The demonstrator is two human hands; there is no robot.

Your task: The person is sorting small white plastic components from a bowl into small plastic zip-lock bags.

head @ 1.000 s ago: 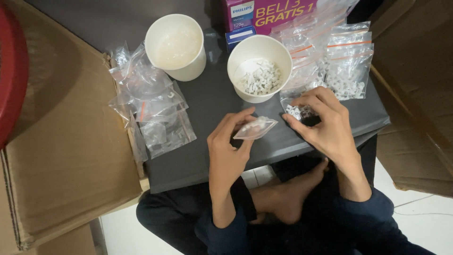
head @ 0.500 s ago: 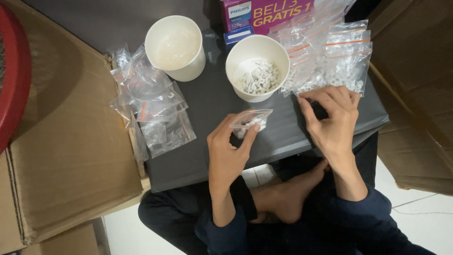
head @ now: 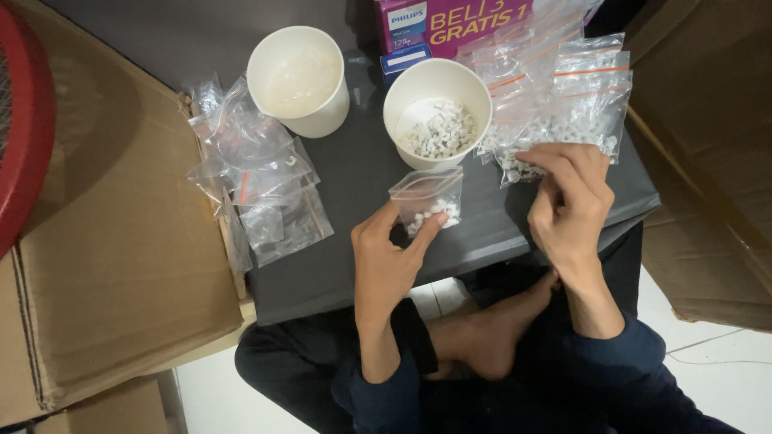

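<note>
- Left hand (head: 386, 257) pinches a small clear zip bag (head: 426, 199) w/ white bits in the bottom; thumb and forefinger clamped on its lower edge. Bag stands upright on the dark tabletop (head: 354, 177), just in front of the paper cup (head: 437, 108) holding white pieces. Half a sec ago the bag sat tilted in the fingers; now it's upright and nearer the cup.
- Right hand (head: 567, 201) has gone to the pile of filled bags (head: 563, 104) at the table's right side; fingertips curled together on the near edge of the lowest bag. A sec ago it was at the small bag w/ the left hand.
- Empty-looking white cup (head: 299, 79) back left, unmoved.
- Heap of empty clear bags (head: 257, 181) at left edge, same spot.
- Cardboard box (head: 112, 241) to the left.
</note>
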